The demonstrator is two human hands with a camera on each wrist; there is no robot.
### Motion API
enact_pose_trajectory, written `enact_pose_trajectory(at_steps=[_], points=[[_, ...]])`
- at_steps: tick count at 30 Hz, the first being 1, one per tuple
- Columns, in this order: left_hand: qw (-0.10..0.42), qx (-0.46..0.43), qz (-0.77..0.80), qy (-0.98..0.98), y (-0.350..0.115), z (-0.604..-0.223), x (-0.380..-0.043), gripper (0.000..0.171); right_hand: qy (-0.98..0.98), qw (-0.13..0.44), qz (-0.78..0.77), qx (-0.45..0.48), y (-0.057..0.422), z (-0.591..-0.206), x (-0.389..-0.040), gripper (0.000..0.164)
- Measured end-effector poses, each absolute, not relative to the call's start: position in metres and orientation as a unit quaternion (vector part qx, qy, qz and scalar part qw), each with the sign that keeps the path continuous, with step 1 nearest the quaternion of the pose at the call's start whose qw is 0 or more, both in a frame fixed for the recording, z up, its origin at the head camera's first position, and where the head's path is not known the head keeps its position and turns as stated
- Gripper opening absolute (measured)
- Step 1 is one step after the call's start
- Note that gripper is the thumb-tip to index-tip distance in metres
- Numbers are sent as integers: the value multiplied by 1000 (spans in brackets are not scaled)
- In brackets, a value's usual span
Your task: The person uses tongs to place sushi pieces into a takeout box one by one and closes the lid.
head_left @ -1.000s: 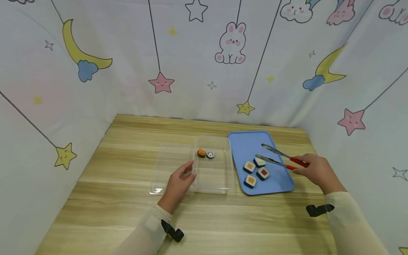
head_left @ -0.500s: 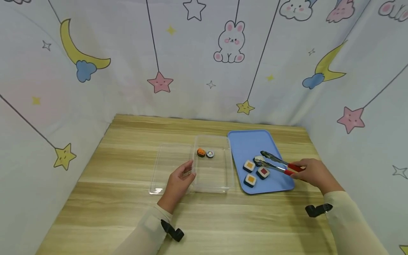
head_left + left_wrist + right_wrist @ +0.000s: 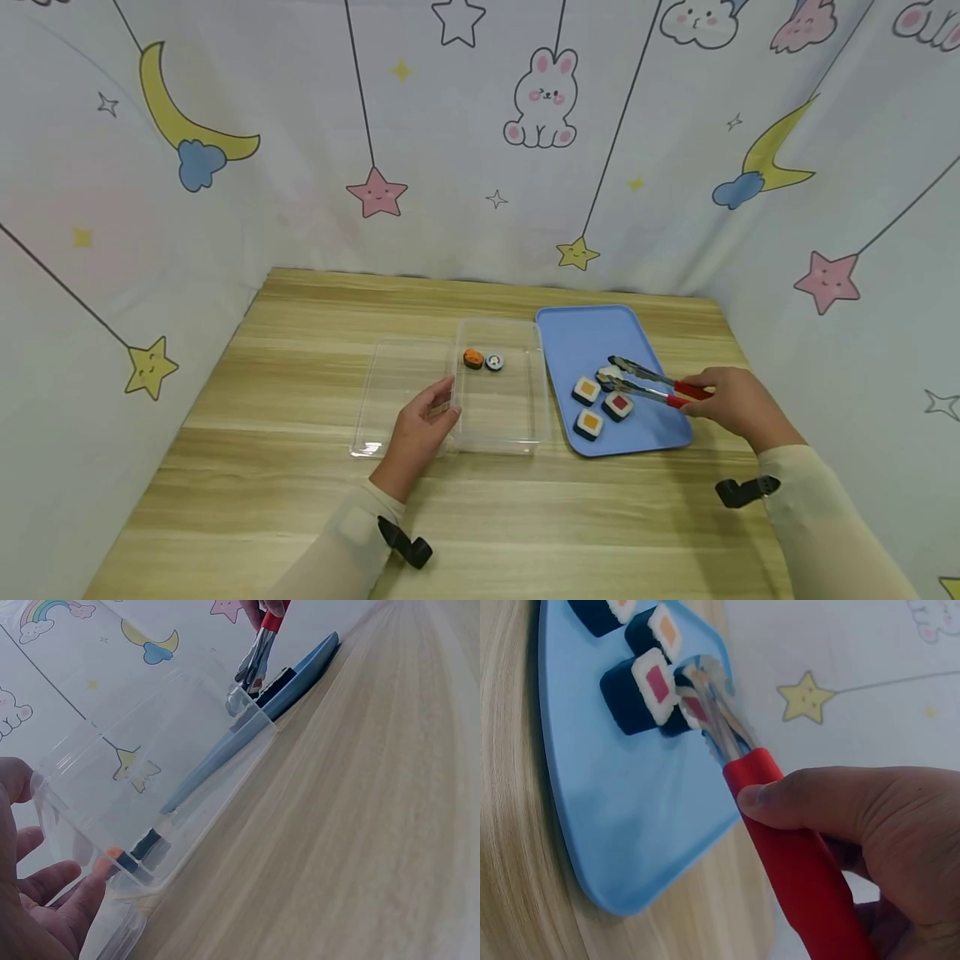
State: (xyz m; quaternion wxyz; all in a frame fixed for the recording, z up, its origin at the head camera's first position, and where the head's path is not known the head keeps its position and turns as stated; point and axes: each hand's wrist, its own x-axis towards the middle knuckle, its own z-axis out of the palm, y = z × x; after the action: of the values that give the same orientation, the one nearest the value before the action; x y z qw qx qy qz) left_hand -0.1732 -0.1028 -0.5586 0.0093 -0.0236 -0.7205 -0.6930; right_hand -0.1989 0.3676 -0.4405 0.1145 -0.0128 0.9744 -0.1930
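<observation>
My right hand (image 3: 738,404) grips red-handled metal tongs (image 3: 637,379). Their tips stand about a white-topped sushi piece (image 3: 606,375) on the blue tray (image 3: 551,333); the right wrist view shows a red centre in this piece (image 3: 695,709), partly hidden by the tongs. Close by lie a red-centred sushi piece (image 3: 618,406) and two orange-centred sushi pieces (image 3: 587,390). With thumb and fingers, my left hand (image 3: 420,425) holds the left side of a clear plastic container (image 3: 502,446). Inside sit an orange-topped sushi (image 3: 473,358) and a small round sushi roll (image 3: 494,362).
Left of the container lies a clear plastic lid (image 3: 390,367), partly behind my left hand. Everything stands on a wood-grain table (image 3: 322,317). A printed curtain (image 3: 450,233) closes off the back and sides.
The tongs have come down and a little left onto the white-topped sushi, and their arms have drawn closer together. My left hand and the container have stayed put.
</observation>
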Motion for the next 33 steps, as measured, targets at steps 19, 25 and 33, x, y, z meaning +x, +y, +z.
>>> enact_pose_trajectory(at_steps=[19,25,33], points=[[12,-31,-693,-720,-106,-562,-172,52,975,33,-203,-90,333,-398,-207,51],[10,-35,-693,-720,-106,-558,-171,51,967,26,-213,-140,292,-391,-213,44],[1,-37,-691,-722,-108,-559,-169,52,954,62,-211,-206,236,-406,-219,43]])
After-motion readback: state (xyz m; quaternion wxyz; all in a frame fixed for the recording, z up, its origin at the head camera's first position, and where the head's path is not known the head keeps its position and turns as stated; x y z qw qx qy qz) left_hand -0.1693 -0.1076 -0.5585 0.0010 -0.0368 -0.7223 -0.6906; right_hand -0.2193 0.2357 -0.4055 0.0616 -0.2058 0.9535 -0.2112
